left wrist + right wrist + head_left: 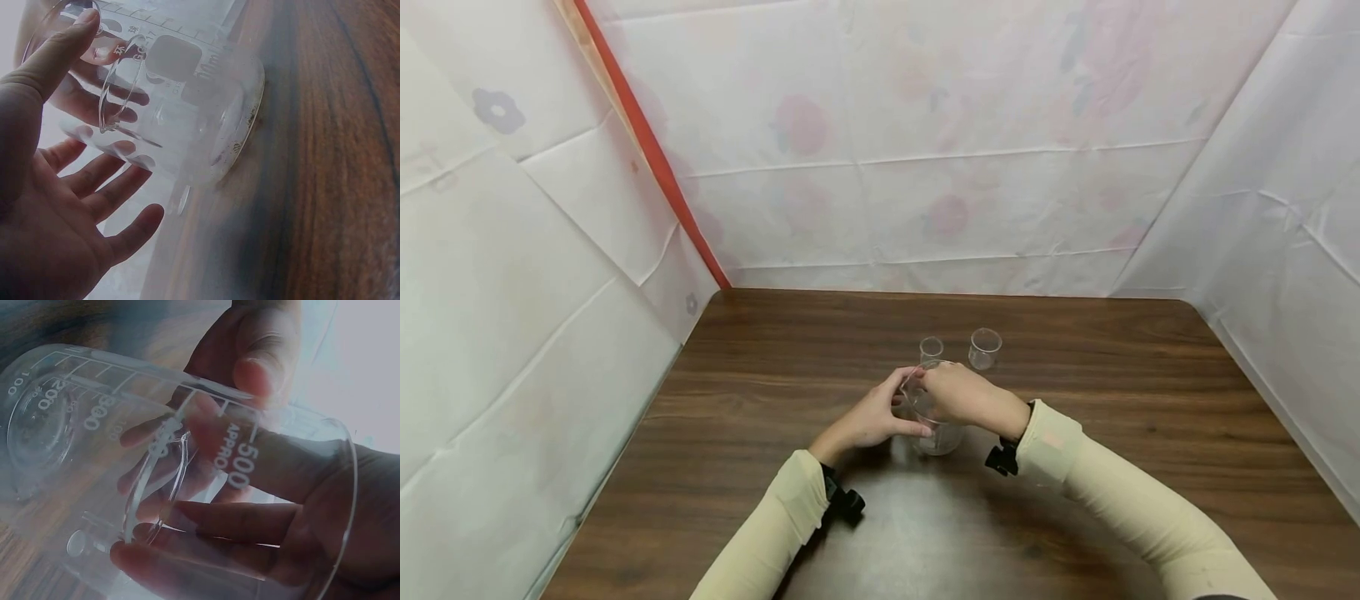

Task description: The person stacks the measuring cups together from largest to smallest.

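Note:
A large clear glass beaker (942,442) with white measuring marks stands on the table in front of the person. The left hand (874,417) holds it from the left, thumb on the near side and fingers round the far side. From above, the right hand (968,395) reaches in through the mouth of this beaker. Inside, its thumb and fingers grip the rim of a smaller glass beaker (180,456). In the left wrist view, the left thumb (59,53) lies by the large beaker's mouth, with the other fingers spread along the wall.
Beyond the hands stand two more small glass vessels, a narrow one (931,347) and a wider beaker (985,348) to its right. The brown wooden table (760,350) is enclosed by white patterned sheets (880,217) at the back and both sides.

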Demonstrator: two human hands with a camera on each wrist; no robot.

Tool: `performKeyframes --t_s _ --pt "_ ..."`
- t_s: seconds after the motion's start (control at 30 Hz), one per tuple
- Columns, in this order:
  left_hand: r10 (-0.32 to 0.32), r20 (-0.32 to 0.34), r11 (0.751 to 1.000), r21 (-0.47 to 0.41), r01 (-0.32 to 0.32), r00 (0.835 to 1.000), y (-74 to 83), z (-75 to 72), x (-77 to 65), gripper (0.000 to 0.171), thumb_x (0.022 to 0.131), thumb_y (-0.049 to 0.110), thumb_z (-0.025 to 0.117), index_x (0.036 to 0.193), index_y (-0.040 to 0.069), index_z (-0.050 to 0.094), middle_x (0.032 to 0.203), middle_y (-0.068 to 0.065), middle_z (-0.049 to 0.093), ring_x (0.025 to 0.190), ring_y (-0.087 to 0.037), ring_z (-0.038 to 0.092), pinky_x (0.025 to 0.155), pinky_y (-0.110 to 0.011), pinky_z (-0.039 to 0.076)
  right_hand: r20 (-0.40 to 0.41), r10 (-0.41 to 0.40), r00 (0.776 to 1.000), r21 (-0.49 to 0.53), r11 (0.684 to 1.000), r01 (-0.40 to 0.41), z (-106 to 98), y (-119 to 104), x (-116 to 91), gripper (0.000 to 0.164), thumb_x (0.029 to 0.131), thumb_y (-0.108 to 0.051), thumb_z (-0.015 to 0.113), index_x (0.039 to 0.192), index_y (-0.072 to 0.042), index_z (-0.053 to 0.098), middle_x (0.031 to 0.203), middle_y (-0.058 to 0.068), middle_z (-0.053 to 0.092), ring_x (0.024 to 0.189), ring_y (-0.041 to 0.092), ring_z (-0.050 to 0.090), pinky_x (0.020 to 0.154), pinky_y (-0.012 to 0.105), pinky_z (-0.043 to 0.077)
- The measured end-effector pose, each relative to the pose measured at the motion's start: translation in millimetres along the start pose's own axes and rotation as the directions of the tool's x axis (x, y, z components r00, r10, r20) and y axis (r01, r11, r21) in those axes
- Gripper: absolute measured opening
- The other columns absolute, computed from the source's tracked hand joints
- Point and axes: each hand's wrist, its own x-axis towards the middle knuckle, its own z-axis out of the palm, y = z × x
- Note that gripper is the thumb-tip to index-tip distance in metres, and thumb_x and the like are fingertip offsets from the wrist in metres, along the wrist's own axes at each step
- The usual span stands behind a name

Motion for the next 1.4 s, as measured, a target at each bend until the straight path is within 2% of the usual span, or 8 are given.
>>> performKeyframes --t_s 0.23,0.4,0.73,0.97,1.2,1.4 --pt "0.001 -0.007 1.0 0.004 -0.001 1.0 -0.1 -0.4 0.3 0.085 0.08 0.028 0.081 0.148 0.015 0.033 0.152 -0.003 0.041 0.138 -0.023 0.042 0.111 -0.045 0.041 -0.019 -0.015 1.0 -0.009 1.0 0.015 1 2 2 0.034 0.079 -0.02 0.081 0.104 0.0 0.071 0.099 0.013 0.072 0.093 0.033 0.068 0.087 0.048 0.055" --pt "0.003 -0.007 1.0 -0.006 -0.003 1.0 0.3 -0.6 1.2 0.085 0.08 0.029 0.081 0.148 0.015 0.033 0.151 -0.003 0.041 0.138 -0.023 0.042 0.111 -0.046 0.041 -0.017 -0.025 1.0 -0.026 0.999 0.025 1 4 1 0.027 0.079 -0.019 0.08 0.097 0.0 0.071 0.088 0.009 0.07 0.082 0.028 0.067 0.077 0.043 0.056" --pt "0.021 -0.004 0.999 -0.024 -0.021 1.0 -1.0 1.2 2.8 0.082 0.081 0.029 0.081 0.147 0.015 0.034 0.152 -0.003 0.041 0.138 -0.023 0.042 0.11 -0.047 0.041 -0.041 -0.034 0.999 0.001 0.999 0.034 0 6 -3 0.034 0.079 -0.02 0.081 0.108 -0.003 0.072 0.105 0.011 0.073 0.093 0.029 0.069 0.079 0.042 0.057" --pt "0.015 0.0 1.0 -0.022 -0.015 1.0 -0.4 -0.9 3.9 0.083 0.081 0.027 0.081 0.147 0.015 0.033 0.147 -0.004 0.047 0.137 -0.023 0.043 0.11 -0.048 0.04 -0.031 -0.013 0.999 0.053 0.998 0.014 -6 6 -4 0.038 0.081 -0.024 0.08 0.111 -0.001 0.071 0.105 0.012 0.073 0.09 0.027 0.07 0.076 0.039 0.058" --pt "0.002 0.007 1.0 -0.012 -0.002 1.0 -1.5 -2.2 1.8 0.085 0.082 0.032 0.08 0.149 0.015 0.031 0.15 -0.005 0.042 0.138 -0.026 0.042 0.111 -0.048 0.04 -0.05 -0.021 0.999 0.085 0.996 0.025 -6 8 -6 0.041 0.081 -0.027 0.08 0.111 -0.002 0.071 0.102 0.011 0.073 0.088 0.025 0.07 0.074 0.038 0.058" --pt "-0.009 0.017 1.0 -0.01 0.009 1.0 -2.6 0.7 -2.5 0.084 0.083 0.032 0.079 0.149 0.016 0.03 0.152 -0.004 0.04 0.139 -0.025 0.041 0.111 -0.049 0.039 -0.067 -0.069 0.995 0.094 0.993 0.075 -3 11 -9 0.041 0.082 -0.031 0.078 0.113 -0.005 0.072 0.113 0.007 0.073 0.098 0.024 0.07 0.082 0.039 0.057"
